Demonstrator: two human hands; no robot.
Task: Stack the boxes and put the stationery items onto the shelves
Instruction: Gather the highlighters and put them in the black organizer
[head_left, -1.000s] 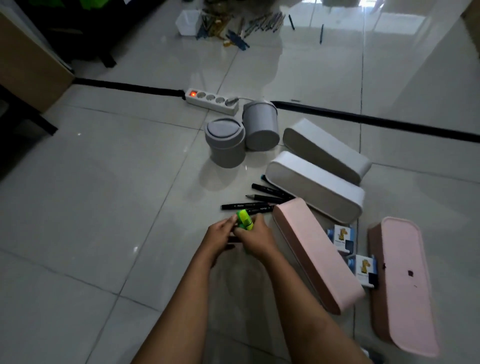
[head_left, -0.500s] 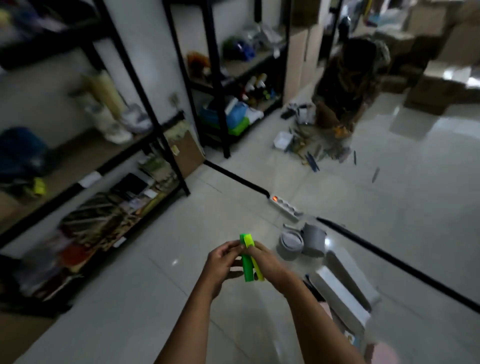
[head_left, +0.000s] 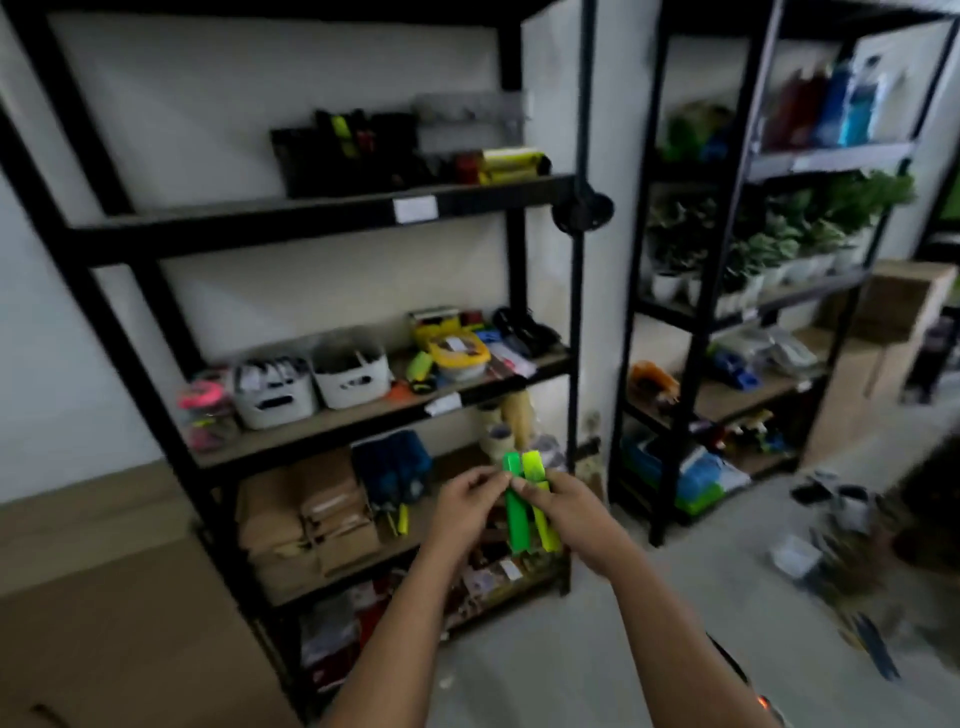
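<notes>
Head view: I stand before a black metal shelf rack (head_left: 332, 213) and I hold two highlighters upright in front of me, a green highlighter (head_left: 516, 512) and a yellow highlighter (head_left: 540, 506), side by side and touching. My right hand (head_left: 574, 512) has its fingers curled around them from the right side, and the thumb presses on the front of the yellow one. My left hand (head_left: 465, 506) comes from the left, and its fingers (head_left: 496, 480) pinch the upper part of the green one. Both highlighters are in the air, near the lower shelves but not on any of them. On the middle shelf behind my hands stand two white baskets (head_left: 311, 384) next to each other, a jar with pink things (head_left: 205, 410) at the left end, and a yellow round tin (head_left: 457, 353) more to the right. Below them are brown cardboard parcels (head_left: 311, 514). To the right stands a second rack (head_left: 748, 291) with small green plants in white pots (head_left: 769, 254). The picture is a little blurred.
</notes>
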